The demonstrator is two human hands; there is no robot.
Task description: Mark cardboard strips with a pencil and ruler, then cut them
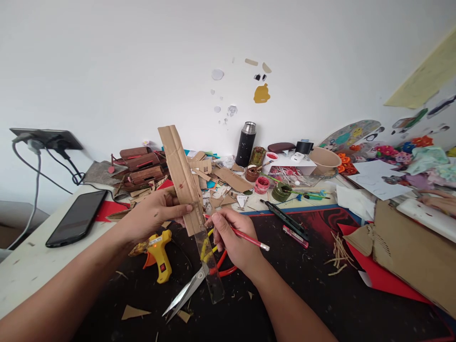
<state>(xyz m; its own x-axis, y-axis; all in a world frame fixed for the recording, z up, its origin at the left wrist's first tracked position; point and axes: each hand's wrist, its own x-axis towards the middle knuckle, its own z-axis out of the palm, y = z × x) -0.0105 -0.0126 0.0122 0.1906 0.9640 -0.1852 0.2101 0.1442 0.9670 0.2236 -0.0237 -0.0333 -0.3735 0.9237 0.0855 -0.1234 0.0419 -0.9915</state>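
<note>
My left hand (162, 211) grips a long strip of brown cardboard (180, 173), thumb across its front. A clear ruler (213, 280) lies along the strip's right edge, its lower end reaching down past the cardboard. In my right hand (237, 237) is a red pencil (249, 237), its tip end against the ruler and strip, eraser end pointing right. Below the hands, scissors (192, 287) with red and yellow handles lie with blades toward the lower left, partly covered by the ruler. A yellow glue gun (160, 256) rests below my left hand.
A phone (76, 218) lies at left. Cardboard scraps (231, 180), a black thermos (246, 145) and paint jars (281, 191) stand behind. A utility knife (285, 219) lies right of my hand. A large cardboard piece (409, 256) and another person's hand (441, 202) are at far right.
</note>
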